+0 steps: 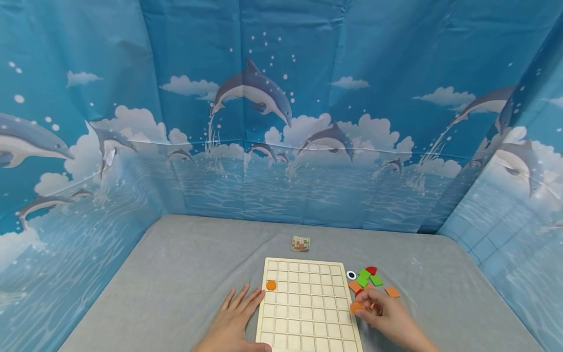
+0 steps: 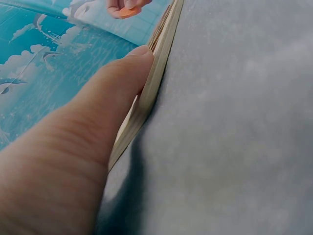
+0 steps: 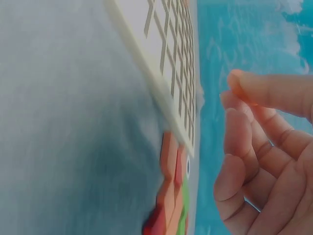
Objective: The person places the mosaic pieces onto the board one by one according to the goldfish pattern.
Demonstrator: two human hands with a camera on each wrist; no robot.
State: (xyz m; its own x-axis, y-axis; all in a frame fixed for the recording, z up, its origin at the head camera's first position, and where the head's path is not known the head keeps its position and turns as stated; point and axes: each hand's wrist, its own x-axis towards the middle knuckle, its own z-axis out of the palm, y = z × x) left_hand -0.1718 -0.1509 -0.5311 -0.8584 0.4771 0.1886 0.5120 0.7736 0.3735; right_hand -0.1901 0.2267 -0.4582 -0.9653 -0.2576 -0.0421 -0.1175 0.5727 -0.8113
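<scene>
A pale wooden grid board (image 1: 306, 301) lies on the grey cloth, with one orange disc (image 1: 271, 285) in a cell near its upper left corner. My left hand (image 1: 235, 320) is spread flat along the board's left side. Its thumb (image 2: 124, 71) touches the near edge of the board. Over the board's right edge, my right hand (image 1: 389, 315) pinches a second orange disc (image 1: 355, 307) between thumb and fingertips. In the right wrist view the other fingers of that hand are bent and the disc is mostly covered by them.
Right of the board lies a loose pile of green tiles (image 1: 363, 276), orange tiles (image 1: 392, 292), a red piece (image 1: 371, 270) and a white ring-like piece with a black centre (image 1: 351, 275). A small patterned card (image 1: 301, 243) sits behind the board. A dolphin-print curtain (image 1: 281, 186) surrounds the table.
</scene>
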